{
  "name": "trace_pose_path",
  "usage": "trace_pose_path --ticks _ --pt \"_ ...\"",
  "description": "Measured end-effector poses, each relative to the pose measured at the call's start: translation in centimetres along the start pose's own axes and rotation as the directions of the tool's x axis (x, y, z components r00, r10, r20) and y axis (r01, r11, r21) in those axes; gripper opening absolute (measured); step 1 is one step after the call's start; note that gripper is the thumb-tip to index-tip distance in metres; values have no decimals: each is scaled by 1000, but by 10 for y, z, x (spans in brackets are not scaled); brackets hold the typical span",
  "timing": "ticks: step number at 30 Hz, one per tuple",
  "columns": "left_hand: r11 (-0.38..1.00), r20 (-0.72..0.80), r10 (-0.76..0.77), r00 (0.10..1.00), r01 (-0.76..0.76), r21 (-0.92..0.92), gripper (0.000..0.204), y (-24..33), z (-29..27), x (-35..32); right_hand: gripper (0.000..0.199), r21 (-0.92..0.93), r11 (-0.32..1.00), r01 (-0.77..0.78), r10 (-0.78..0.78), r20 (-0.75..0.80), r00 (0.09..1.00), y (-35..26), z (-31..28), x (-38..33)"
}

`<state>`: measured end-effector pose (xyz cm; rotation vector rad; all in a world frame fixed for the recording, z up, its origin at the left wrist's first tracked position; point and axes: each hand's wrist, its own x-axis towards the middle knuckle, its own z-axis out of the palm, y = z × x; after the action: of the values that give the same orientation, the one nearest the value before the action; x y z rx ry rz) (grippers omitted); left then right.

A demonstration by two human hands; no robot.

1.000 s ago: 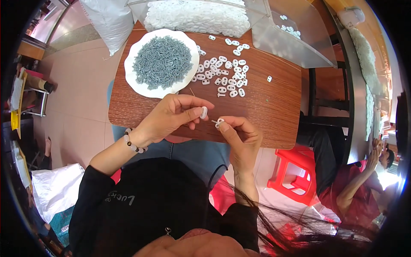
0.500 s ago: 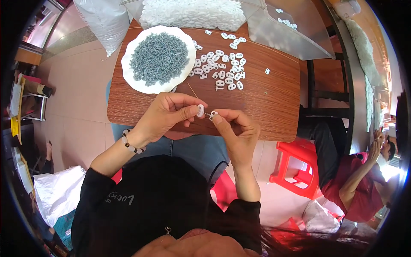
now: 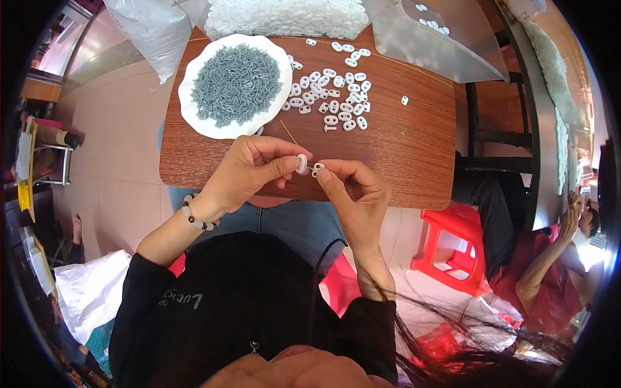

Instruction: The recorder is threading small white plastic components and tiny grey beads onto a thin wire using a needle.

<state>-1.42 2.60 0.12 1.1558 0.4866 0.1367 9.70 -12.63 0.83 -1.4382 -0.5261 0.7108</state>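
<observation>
- At the centre of the frame, over the near edge of the wooden table [image 3: 414,149], my two hands meet
- My left hand [image 3: 249,171] pinches a small white oval piece [image 3: 301,163] between thumb and forefinger, its other fingers curled under
- My right hand [image 3: 352,194] pinches a second, smaller white piece [image 3: 317,169] between thumb and forefinger, held just beside the oval piece; a thin pin or spring seems to bridge them, too small to tell
- On my left wrist sits a bead bracelet [image 3: 197,218] of dark and pale beads
- Upper left of the frame, on the table, lies a white scalloped plate [image 3: 194,119] heaped with small grey springs [image 3: 236,83]
- Just right of the plate, a loose scatter of white oval pieces [image 3: 333,97] lies flat on the wood, one stray piece [image 3: 404,100] apart to the right
- Along the top edge, a big heap of white parts [image 3: 284,16] sits beside a clear plastic sheet [image 3: 433,45]
- A thin wooden stick [image 3: 288,132] lies between plate and left hand
- Lower right, a red plastic stool [image 3: 453,249] stands on the floor, near another person in a red top [image 3: 550,278]
</observation>
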Motion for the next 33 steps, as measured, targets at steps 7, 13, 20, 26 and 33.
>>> trace_pose_path --ticks 7,13,20,26,33 --pt "995 -40 -6 999 10 97 21 3 0 -2 10 -32 999 8 -8 -27 1000 2 1 0" --pt "980 -76 35 996 -19 200 19 1 0 -5 10 -67 997 31 -32 -11 999 14 5 0" --pt "989 -22 -9 1000 12 150 19 4 -1 -4 11 -52 998 23 -20 60 998 5 3 1" --pt "998 39 -55 998 54 18 20 3 -6 -6 19 137 988 -66 45 152 987 5 -1 2" --pt "988 75 -154 985 152 40 24 12 -5 -10 38 169 982 -81 34 265 964 10 -8 5"
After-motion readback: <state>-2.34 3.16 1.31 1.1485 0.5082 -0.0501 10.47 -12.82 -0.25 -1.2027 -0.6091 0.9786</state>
